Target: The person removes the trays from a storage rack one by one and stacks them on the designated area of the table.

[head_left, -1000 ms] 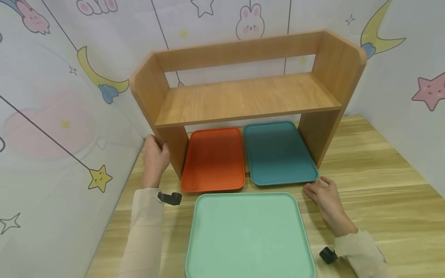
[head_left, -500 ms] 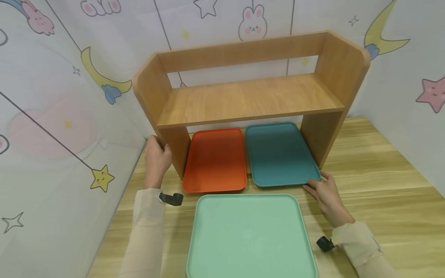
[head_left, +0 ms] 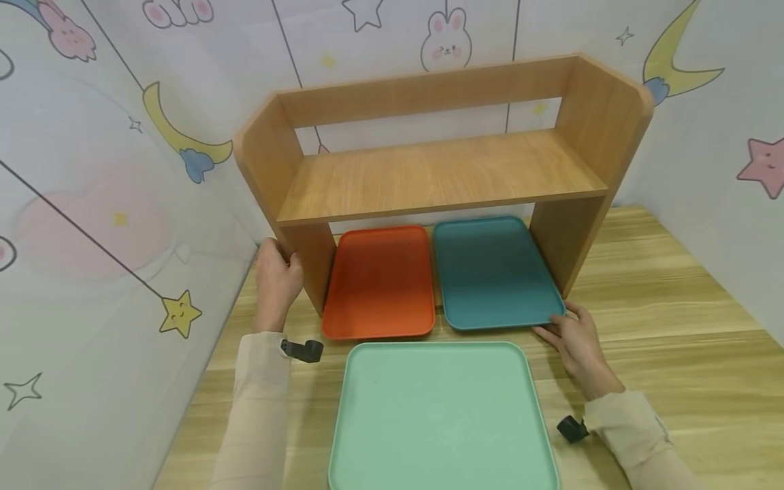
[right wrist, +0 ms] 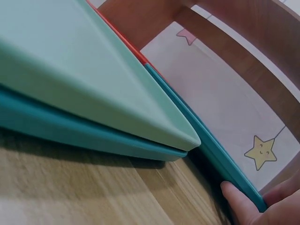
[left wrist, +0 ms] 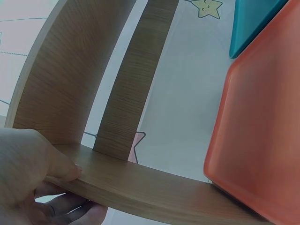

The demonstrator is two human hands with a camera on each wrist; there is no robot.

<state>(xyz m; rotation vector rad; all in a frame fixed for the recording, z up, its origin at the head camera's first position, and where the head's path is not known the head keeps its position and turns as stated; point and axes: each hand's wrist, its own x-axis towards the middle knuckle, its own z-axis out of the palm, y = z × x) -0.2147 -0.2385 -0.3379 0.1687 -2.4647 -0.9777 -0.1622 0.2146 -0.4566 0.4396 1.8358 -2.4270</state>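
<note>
A two-level wooden shelf (head_left: 441, 173) stands at the back of the table. My left hand (head_left: 277, 282) grips its left side panel, the thumb (left wrist: 63, 166) on the inner face and the fingers round the outside. Under the shelf board lie an orange-red tray (head_left: 380, 282) on the left and a teal tray (head_left: 499, 272) on the right, their front ends jutting out. My right hand (head_left: 578, 344) pinches the teal tray's front right corner; in the right wrist view its thumb lies against the front rim and the other fingers are partly cut off by the frame.
A large mint-green tray (head_left: 444, 415) lies in front of the shelf, with another teal tray (right wrist: 93, 143) beneath it. Wood-grain tabletop (head_left: 680, 327) runs along the right. A patterned wall sheet (head_left: 122, 204) stands close on the left and behind.
My right hand has moved slightly up and in, from just below the teal tray's front right corner to taking hold of it. My left hand keeps its grip on the shelf.
</note>
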